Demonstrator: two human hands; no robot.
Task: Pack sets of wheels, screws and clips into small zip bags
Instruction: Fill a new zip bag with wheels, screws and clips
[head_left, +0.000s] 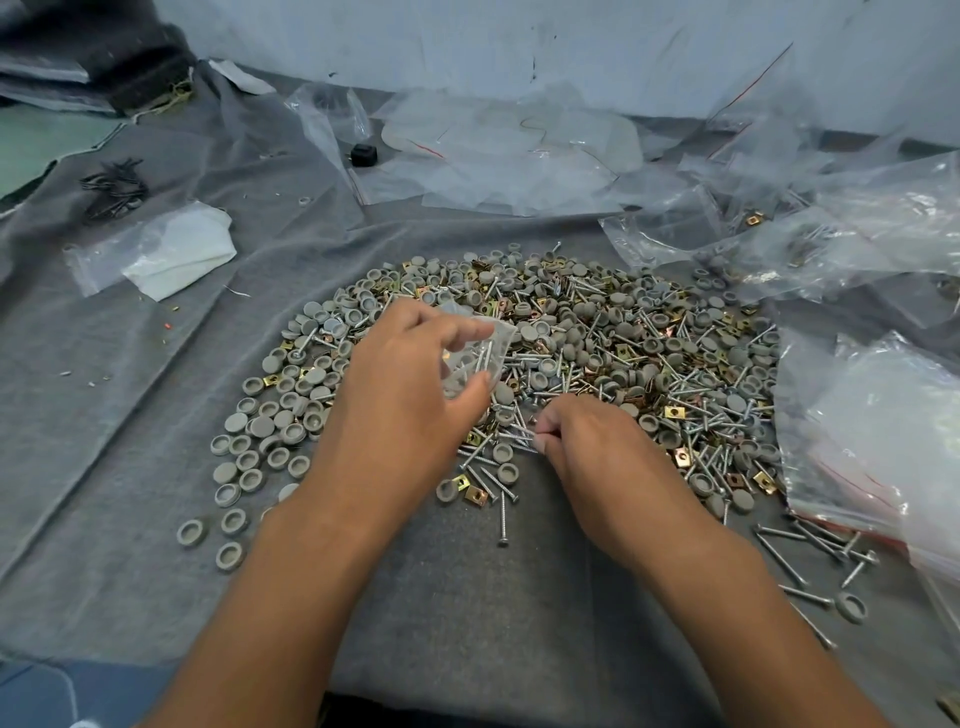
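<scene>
— Over at the far left, what lies on the grey cloth (119, 395)?

— A dark tangle of thin metal pieces (113, 188), too small to name, and nearer, a clear bag with a white cloth (176, 249) in it. Folded dark fabric at the top corner is cut off by the edge.

— And the pile?

— A wide heap of parts (597, 353) sits mid-table: grey round wheels (249, 457), some cup-side up, some flat-side up; silver screws (503, 514); small brass-coloured square clips (475, 494). The forearms cover its near middle part.

— What does the left hand (410, 395) do?

— It holds a small zip bag (478, 353) above the heap, thumb and curled fingers pinching the clear plastic. Screws and something grey show through the bag, but the count is hard to make out.

— The right hand (597, 457)?

— It is low on the heap, just right of the left hand and apart from it, fingertips pinched on a few screws. Exactly how many cannot be told.

— Farther right?

— Crumpled clear bags (857, 234) with red seal lines, some with parts inside, blurred by glare. A bag stack (893, 447) runs off the right edge, loose screws below it. Behind, flat empty bags (519, 156) and a small black object (363, 154), unclear.
</scene>
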